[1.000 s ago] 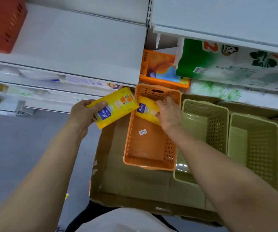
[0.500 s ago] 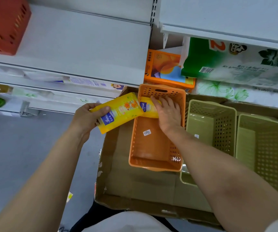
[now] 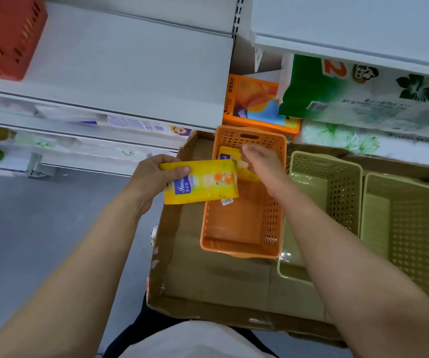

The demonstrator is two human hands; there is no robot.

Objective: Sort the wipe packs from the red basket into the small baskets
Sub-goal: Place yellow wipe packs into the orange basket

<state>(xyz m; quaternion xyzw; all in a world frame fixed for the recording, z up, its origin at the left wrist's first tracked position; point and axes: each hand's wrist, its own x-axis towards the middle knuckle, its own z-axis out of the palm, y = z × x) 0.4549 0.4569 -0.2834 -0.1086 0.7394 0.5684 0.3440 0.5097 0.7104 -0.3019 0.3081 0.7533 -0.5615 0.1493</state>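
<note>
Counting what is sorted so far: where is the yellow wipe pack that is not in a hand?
In the head view, the yellow wipe pack lies at the far end of the orange plastic basket, just under the right hand.

A shallow cardboard tray on the grey floor carries an orange basket and apparently two green baskets side by side.

Near half of orange basket floor bare; far end blocked by yellow pack.
</note>
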